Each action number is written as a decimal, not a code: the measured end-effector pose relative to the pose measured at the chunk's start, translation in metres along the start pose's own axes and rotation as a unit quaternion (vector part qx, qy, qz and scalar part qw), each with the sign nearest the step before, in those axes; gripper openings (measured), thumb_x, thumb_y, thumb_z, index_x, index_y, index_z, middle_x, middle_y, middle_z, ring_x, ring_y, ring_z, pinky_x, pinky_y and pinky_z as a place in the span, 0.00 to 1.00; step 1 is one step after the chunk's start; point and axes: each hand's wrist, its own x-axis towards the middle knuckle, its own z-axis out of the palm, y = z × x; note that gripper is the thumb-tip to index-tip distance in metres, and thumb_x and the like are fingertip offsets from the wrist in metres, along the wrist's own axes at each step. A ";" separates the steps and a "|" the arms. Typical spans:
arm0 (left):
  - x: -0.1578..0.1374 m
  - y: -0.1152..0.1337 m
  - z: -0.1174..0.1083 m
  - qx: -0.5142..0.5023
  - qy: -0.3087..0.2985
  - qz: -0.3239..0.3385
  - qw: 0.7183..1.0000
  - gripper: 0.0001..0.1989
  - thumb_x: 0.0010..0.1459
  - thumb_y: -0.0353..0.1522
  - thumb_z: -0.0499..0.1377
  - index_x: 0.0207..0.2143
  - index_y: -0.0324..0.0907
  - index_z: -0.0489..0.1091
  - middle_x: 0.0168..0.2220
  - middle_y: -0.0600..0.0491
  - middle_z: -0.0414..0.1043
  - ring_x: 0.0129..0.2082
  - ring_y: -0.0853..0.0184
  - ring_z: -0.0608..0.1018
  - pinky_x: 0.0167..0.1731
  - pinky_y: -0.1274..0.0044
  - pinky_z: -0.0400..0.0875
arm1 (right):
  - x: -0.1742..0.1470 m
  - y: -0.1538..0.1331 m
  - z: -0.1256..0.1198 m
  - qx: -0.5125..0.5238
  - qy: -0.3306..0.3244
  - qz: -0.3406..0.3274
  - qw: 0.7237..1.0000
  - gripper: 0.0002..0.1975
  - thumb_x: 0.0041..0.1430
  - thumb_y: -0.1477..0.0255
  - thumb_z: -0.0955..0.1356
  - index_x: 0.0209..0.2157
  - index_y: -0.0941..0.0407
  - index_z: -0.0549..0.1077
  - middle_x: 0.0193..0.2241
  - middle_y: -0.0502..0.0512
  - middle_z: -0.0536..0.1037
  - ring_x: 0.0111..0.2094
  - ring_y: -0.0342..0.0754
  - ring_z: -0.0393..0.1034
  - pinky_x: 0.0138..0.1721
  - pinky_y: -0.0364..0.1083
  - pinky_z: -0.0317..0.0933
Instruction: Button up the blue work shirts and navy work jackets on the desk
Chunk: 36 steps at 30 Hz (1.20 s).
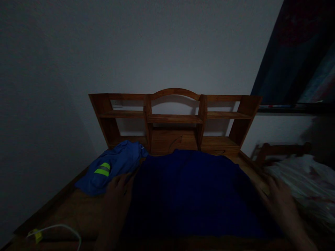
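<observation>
A dark blue garment (193,188), maybe a shirt, lies spread out on the wooden desk in dim light. My left hand (117,195) is at the garment's left edge, its fingers loosely bent and apart. At the right edge is my right hand (278,195), thumb and fingers spread. Whether either hand touches the fabric is too dark to tell. Left of the garment, beyond my left hand, lies a crumpled lighter blue piece of clothing (123,160) with a yellow-green reflective band (103,169).
A wooden shelf unit (175,119) stands at the back of the desk against the wall. A white cable (61,226) with a yellow tag lies at the front left. On the right are a wooden chair (285,150) and a whitish plastic bag (306,174).
</observation>
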 end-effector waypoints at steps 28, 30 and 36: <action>0.124 -0.114 0.184 0.309 -0.216 0.253 0.891 0.26 0.63 0.45 0.36 0.62 0.51 0.46 0.65 0.54 0.42 0.64 0.62 0.46 0.60 0.62 0.42 | 0.082 0.090 0.171 -0.153 -0.286 -0.119 0.938 0.31 0.62 0.52 0.49 0.63 0.49 0.44 0.64 0.51 0.39 0.64 0.51 0.33 0.62 0.57 0.33; 0.122 -0.113 0.182 0.306 -0.212 0.259 0.891 0.26 0.63 0.44 0.37 0.62 0.51 0.47 0.65 0.54 0.43 0.64 0.62 0.46 0.60 0.62 0.42 | 0.082 0.092 0.172 -0.157 -0.283 -0.123 0.938 0.31 0.62 0.53 0.49 0.63 0.50 0.45 0.64 0.52 0.40 0.64 0.51 0.35 0.62 0.56 0.34; 0.124 -0.091 0.170 0.299 -0.161 0.248 0.907 0.23 0.63 0.38 0.42 0.58 0.44 0.58 0.60 0.48 0.56 0.61 0.60 0.58 0.59 0.60 0.46 | 0.086 0.072 0.160 -0.192 -0.239 -0.120 0.944 0.30 0.62 0.54 0.50 0.63 0.52 0.46 0.64 0.54 0.44 0.64 0.52 0.36 0.61 0.58 0.35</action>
